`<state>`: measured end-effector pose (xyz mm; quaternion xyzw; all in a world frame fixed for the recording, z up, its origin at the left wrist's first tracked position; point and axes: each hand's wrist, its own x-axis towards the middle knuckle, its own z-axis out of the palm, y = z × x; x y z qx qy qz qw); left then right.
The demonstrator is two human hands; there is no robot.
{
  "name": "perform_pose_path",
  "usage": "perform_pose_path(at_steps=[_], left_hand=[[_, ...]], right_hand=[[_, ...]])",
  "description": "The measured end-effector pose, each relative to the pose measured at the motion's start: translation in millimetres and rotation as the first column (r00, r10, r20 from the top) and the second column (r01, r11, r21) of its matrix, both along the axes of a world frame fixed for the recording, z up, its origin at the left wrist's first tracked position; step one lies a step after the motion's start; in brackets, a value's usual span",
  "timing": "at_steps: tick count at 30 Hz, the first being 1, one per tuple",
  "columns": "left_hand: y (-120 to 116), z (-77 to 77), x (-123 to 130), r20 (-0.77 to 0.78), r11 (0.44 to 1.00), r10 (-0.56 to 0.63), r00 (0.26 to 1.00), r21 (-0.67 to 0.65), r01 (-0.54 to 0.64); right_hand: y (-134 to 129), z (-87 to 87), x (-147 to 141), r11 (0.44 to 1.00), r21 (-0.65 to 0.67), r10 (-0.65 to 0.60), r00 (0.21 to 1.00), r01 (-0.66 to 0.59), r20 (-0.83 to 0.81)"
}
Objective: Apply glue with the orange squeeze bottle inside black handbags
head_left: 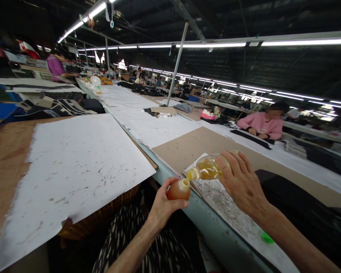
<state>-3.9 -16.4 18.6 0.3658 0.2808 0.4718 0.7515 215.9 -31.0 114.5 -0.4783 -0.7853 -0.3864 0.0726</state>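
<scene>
My left hand is wrapped round a small rounded bottle of amber liquid, its open mouth facing up and a little to the right. In my right hand is a clear plastic bottle part filled with yellow liquid. That bottle lies almost level, tilted so its yellowish neck meets the mouth of the small bottle. Whether liquid is running between them is hard to make out. Both bottles are above the table's edge, over my lap.
Stained white paper covers the left table. Brown board lies across the right one, beside black material. A green cap-like object sits near my right forearm. A person in pink works across the table.
</scene>
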Motion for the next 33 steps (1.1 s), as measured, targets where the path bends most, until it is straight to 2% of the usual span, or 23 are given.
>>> perform_pose_path(at_steps=[7,15,33], left_hand=[[0.2,1.6,0.1,-0.006,1.000,-0.005,1.000,-0.008,0.005],[0.7,-3.5,0.3,-0.006,0.999,-0.006,1.000,0.036,0.006],[-1.1,5.3,-1.3,-0.027,1.000,0.001,1.000,-0.018,-0.002]], right_hand=[[-1.5,-1.2,-1.8,1.000,0.007,-0.004,1.000,0.004,0.007],[-3.0,1.0,-4.2,1.000,0.017,0.014,1.000,-0.014,0.004],[-4.3,-0.6,-5.0,1.000,-0.014,-0.016,1.000,0.016,0.007]])
